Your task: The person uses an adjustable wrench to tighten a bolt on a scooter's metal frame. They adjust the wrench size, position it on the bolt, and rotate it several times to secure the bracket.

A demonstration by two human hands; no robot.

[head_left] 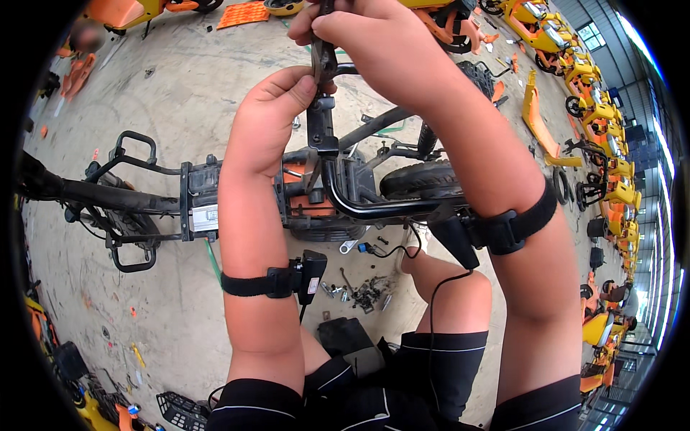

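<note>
In front of me stands the stripped black frame of a scooter, with bent tubes and a rear wheel. My left hand is closed, thumb and fingers pinching a dark elongated part above the frame's upright bracket. Higher up, my right hand is closed round the upper end of that same part. The fingers hide much of it, so I cannot tell its exact kind or whether it is fixed to the frame.
Bolts and small metal parts lie on the concrete floor near my knee, with a wrench close by. A black crate sits at lower left. Yellow scooters line the right side; an orange panel lies before them.
</note>
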